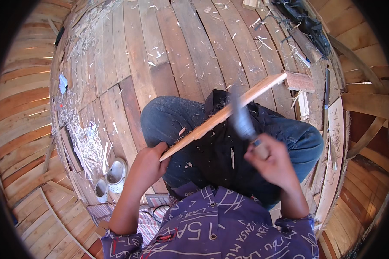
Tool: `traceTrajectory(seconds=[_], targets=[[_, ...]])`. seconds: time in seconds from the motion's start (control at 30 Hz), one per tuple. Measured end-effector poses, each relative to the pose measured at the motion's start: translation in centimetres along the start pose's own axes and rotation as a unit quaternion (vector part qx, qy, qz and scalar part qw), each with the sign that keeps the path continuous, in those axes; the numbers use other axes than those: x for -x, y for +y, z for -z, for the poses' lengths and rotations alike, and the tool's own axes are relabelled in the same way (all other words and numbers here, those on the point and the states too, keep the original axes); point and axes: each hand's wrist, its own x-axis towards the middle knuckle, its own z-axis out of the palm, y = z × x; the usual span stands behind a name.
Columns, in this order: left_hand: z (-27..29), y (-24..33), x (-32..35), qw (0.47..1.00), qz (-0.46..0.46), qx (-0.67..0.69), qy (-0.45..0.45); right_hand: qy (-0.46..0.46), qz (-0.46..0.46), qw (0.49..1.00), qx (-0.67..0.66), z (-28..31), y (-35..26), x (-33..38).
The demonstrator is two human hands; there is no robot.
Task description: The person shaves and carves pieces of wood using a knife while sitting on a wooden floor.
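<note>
A floor of wide wooden planks (177,52) fills most of the view, its boards curving toward the rim and strewn with pale wood shavings (84,146), thickest along the left side. The person sits on it with knees drawn up in dark blue jeans (168,121) and wears a purple patterned shirt (220,228).

Across the lap lies a long, thin wooden strip (222,115), running from the lower left up to the upper right, where its far end sits just beside a short reddish block of wood (299,81) on the floor. The left hand (149,163) is closed around the strip's near end, fingers wrapped under it and thumb on top.

The right hand (272,162) is closed in a fist around the handle of a grey-bladed tool (241,116), which looks like a hatchet or heavy knife; the blade is blurred, so its exact kind cannot be told. The blade crosses the strip near its middle. The two hands are well apart, one on each side of the lap.

A pair of white perforated clogs (111,177) stands on the planks just left of the left forearm. A heap of dark material (304,21) lies at the upper right.
</note>
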Motion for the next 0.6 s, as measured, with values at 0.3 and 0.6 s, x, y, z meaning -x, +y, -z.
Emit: traceTrajectory(seconds=[0.3,0.6], targets=[[0.0,0.0,0.0,1.000,-0.006,-0.018,0.006,0.055,-0.126,0.990,0.019,2.1,-1.4,0.1],[-0.3,0.0,-0.1,1.000,-0.011,-0.012,0.011,0.094,-0.134,0.985,-0.050,1.3,-0.2,-0.3]])
